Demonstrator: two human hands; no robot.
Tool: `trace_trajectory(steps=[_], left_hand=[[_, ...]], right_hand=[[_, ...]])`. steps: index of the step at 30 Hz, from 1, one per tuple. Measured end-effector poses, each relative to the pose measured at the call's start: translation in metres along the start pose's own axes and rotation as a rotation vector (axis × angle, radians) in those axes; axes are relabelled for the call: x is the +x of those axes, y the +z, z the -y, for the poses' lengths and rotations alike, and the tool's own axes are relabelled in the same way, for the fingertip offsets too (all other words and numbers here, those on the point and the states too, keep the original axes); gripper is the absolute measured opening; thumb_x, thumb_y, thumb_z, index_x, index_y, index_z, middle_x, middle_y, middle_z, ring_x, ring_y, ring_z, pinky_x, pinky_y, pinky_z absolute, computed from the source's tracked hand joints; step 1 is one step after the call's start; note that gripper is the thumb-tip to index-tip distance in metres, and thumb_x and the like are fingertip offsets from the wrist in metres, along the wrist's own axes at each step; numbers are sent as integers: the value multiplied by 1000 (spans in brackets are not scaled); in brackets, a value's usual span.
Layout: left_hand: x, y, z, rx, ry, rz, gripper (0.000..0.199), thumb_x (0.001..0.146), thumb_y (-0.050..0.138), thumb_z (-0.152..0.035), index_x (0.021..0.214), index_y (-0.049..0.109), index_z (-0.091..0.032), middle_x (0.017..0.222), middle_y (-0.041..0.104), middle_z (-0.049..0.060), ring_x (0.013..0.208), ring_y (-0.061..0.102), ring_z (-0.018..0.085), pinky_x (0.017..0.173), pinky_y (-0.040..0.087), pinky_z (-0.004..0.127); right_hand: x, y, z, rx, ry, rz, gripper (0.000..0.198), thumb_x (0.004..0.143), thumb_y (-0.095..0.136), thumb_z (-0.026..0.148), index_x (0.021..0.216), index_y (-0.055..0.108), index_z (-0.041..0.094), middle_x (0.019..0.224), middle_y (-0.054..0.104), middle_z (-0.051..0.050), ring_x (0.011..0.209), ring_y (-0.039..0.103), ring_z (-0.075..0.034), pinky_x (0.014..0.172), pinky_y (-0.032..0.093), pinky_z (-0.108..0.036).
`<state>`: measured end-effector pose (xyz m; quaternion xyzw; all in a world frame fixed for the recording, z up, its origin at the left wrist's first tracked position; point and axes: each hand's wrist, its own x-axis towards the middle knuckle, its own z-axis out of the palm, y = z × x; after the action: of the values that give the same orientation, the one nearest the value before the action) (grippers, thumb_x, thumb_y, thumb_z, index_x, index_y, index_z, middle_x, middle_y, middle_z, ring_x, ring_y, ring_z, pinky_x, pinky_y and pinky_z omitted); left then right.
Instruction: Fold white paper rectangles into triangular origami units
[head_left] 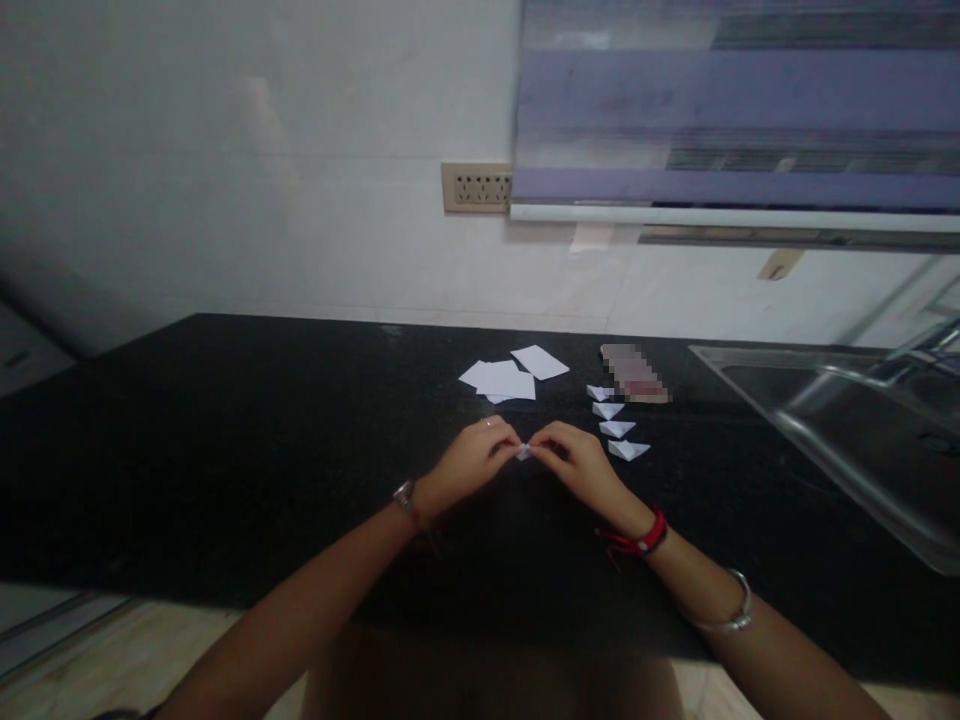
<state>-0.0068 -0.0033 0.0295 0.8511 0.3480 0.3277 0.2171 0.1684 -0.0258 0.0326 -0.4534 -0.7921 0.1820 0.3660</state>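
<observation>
Between my two hands is a small folded white paper (523, 452), pinched at its left and right ends just above the black countertop (300, 450). My left hand (474, 458) closes thumb and fingers on its left end. On the other end, my right hand (581, 465) pinches in the same way. Fingertips hide much of the paper, so its full shape cannot be made out. To the right, several folded white paper boats (617, 429) stand in a column. Loose white paper sheets (506, 381) lie overlapping beyond my hands.
A phone-like flat object (636, 374), partly blurred out, lies behind the paper boats. The metal sink (810, 440) is set into the counter at the right. A socket panel (480, 189) and a purple striped blind (735, 110) are on the wall behind.
</observation>
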Motion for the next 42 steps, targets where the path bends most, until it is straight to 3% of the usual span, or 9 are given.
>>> trace_trajectory(steps=[7,17,24,29,34,37,42], left_hand=[[1,-1,-1,-52,-11,-24,14,78,49,-23,71,58,-16,72,55,0,70,50,12,64,37,23],[2,-2,-2,-170,-63,-84,14,77,51,-25,69,56,-15,71,54,0,67,49,11,61,37,22],[2,3,-3,-348,-130,-184,10,74,53,-22,67,54,-14,69,53,0,68,50,11,63,39,23],[3,1,-6,-539,-202,-251,7,75,49,-19,69,48,-15,63,50,-3,54,46,7,51,36,18],[4,0,-5,-577,-184,-287,4,75,48,-17,71,47,-15,65,49,-3,54,47,6,50,37,17],[3,3,-5,-571,-172,-237,4,75,49,-18,73,48,-15,69,49,-3,57,48,6,51,38,17],[2,8,-1,-627,-210,-118,8,76,48,-22,78,48,-14,69,50,-2,58,50,7,54,40,19]], right_hand=[[0,0,0,11,-5,-3,8,76,52,22,74,59,19,73,60,-3,68,54,-15,61,40,-26],[-1,3,-3,155,113,-93,9,73,56,25,69,60,18,68,59,-2,63,53,-14,57,40,-26],[-1,4,-4,291,147,-156,11,72,57,27,70,58,16,68,57,-2,62,52,-14,56,41,-25],[0,1,1,419,159,-211,11,73,55,26,68,55,16,61,51,1,54,48,-11,52,40,-23],[0,2,2,542,151,-232,13,72,56,27,80,51,18,71,51,0,58,49,-10,51,42,-22],[0,3,2,479,88,-203,27,69,60,26,94,50,20,87,52,-3,64,52,-11,53,43,-22],[-1,2,1,225,22,-132,13,72,57,23,84,60,19,82,57,-5,72,55,-14,61,45,-26]])
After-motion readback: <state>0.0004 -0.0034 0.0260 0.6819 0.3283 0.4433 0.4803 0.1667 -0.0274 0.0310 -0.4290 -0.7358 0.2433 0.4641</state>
